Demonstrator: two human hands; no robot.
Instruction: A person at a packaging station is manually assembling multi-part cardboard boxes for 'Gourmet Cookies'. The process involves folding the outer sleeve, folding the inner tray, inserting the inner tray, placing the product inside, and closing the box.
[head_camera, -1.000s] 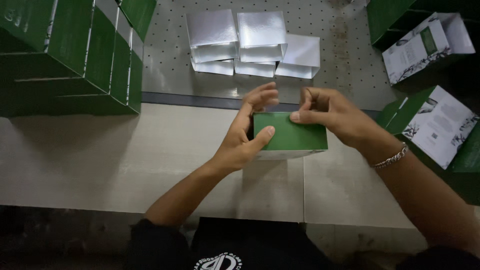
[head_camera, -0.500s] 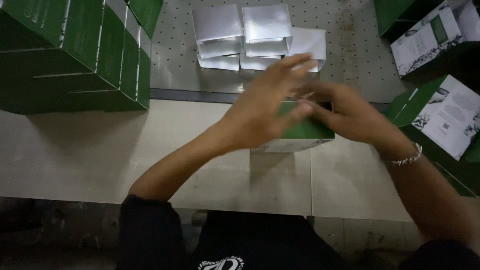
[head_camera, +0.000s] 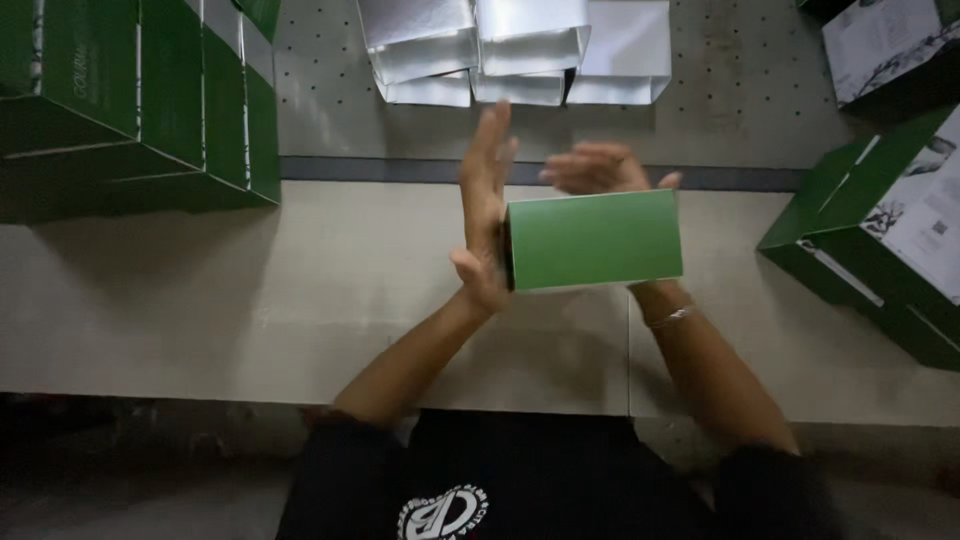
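Observation:
A plain green carton box (head_camera: 594, 240) is lifted above the pale table (head_camera: 200, 290), its broad face turned up to me. My left hand (head_camera: 484, 205) stands flat and upright with its palm pressed against the box's left end, fingers straight. My right hand (head_camera: 598, 168) reaches around the far top edge of the box and carries it from behind and below; only its fingers and thumb show, and a thin bracelet (head_camera: 672, 317) sits on that wrist.
Stacked green boxes (head_camera: 150, 100) fill the left side. Silver foil pouches (head_camera: 510, 50) lie on the perforated grey surface beyond the table. At the right sit flattened green cartons with white printed panels (head_camera: 890, 230).
The box was resting on the table with both hands on its top. It now is raised and turned face up, my left hand flattened against its left end.

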